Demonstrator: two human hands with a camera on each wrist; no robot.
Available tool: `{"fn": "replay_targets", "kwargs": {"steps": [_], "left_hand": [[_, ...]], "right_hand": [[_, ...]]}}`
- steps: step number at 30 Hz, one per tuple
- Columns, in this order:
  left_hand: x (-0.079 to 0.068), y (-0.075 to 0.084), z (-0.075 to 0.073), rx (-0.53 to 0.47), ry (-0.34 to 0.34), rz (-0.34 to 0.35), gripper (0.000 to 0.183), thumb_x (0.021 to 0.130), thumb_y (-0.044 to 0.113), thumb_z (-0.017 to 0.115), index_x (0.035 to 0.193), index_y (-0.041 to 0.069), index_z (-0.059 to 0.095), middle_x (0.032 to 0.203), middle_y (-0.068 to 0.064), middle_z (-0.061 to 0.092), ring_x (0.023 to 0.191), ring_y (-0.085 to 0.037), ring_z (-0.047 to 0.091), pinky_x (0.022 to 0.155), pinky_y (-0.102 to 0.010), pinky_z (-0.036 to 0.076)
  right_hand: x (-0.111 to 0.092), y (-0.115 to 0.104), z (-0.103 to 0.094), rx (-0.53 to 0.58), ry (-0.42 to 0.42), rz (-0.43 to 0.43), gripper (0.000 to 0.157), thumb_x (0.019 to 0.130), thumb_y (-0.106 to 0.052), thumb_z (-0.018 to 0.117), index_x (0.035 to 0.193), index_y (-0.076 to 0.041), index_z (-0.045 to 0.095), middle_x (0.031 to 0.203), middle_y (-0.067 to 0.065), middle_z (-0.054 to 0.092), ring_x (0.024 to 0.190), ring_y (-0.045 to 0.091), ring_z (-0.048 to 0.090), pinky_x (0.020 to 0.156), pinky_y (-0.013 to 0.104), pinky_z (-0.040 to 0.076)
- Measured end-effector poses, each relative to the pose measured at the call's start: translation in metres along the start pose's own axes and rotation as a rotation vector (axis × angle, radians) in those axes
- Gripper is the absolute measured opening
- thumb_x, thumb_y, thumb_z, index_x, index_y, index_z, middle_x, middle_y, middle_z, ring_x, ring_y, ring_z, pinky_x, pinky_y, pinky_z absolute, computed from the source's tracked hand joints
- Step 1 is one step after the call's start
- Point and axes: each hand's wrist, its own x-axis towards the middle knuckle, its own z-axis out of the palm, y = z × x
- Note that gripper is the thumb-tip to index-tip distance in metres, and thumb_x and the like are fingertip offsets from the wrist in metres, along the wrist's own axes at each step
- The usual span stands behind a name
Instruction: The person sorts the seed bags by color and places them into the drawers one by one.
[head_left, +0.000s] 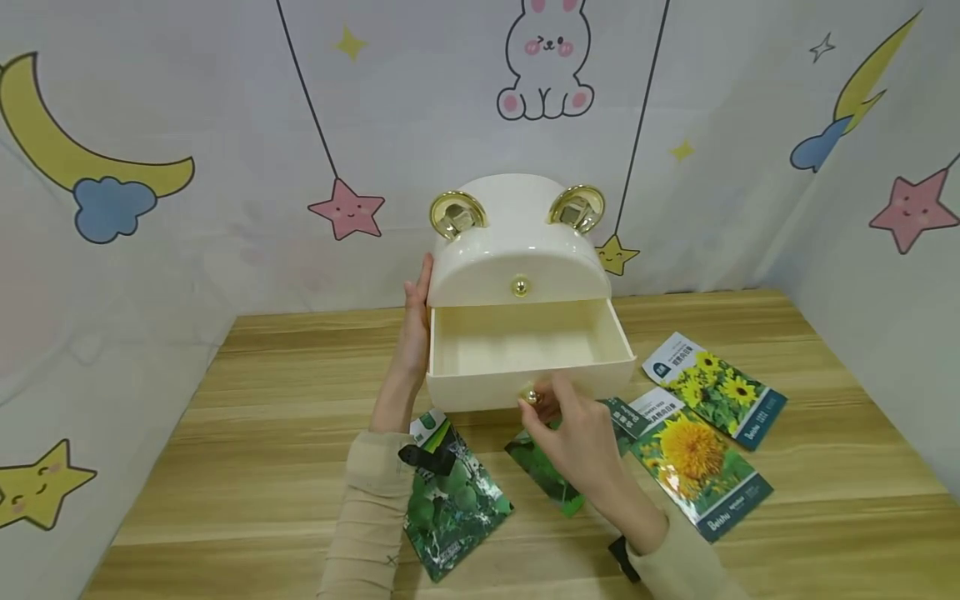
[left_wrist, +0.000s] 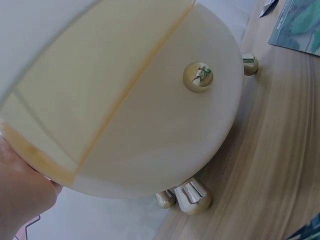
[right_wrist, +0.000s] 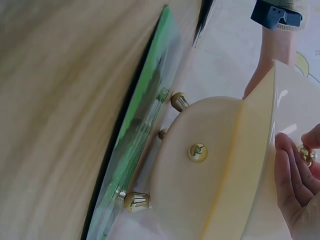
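Note:
A glossy white storage box (head_left: 517, 242) with drawers and two gold ears stands on the table in the head view. One drawer (head_left: 532, 333) is pulled out, with nothing visible inside. My right hand (head_left: 573, 433) pinches that drawer's gold knob (right_wrist: 306, 154) between thumb and fingers. Flat along the box's left side, my left hand (head_left: 415, 329) rests with its fingers pointing up. Below the pulled-out drawer, the left wrist view shows a closed lower front with its own gold knob (left_wrist: 198, 76) and gold feet (left_wrist: 192, 196). Another gold knob (head_left: 521, 287) sits on the closed top drawer.
Seed packets lie on the wood-grain table (head_left: 300, 400): a green one (head_left: 457, 508) by the left forearm, another green one (head_left: 551, 471) partly under the right hand, and two yellow-flower ones (head_left: 693, 454), (head_left: 716, 387) overlapping at right. A printed cloth (head_left: 420, 125) hangs behind.

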Motion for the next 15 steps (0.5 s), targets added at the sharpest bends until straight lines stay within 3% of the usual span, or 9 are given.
{"fn": "replay_targets", "kwargs": {"steps": [8, 15], "left_hand": [[0.0011, -0.0005, 0.0003, -0.004, -0.006, 0.005, 0.053, 0.096, 0.045, -0.005, 0.147, 0.031, -0.002, 0.152, 0.019, -0.006, 0.141, -0.010, -0.010, 0.114, -0.052, -0.003], [0.0008, -0.0010, 0.0000, 0.001, 0.001, -0.012, 0.050, 0.095, 0.047, -0.003, 0.145, 0.038, 0.001, 0.152, 0.020, -0.006, 0.141, -0.009, -0.010, 0.114, -0.052, -0.003]], "right_hand": [[-0.0036, -0.0026, -0.0041, 0.003, -0.005, 0.018, 0.021, 0.076, -0.012, 0.070, 0.088, -0.008, 0.053, 0.064, -0.003, 0.063, 0.054, 0.002, 0.059, 0.047, 0.009, 0.042], [-0.0056, -0.0054, -0.0053, 0.002, -0.021, 0.033, 0.021, 0.076, -0.013, 0.071, 0.088, -0.010, 0.054, 0.065, -0.004, 0.063, 0.055, 0.000, 0.058, 0.048, 0.010, 0.042]]}}
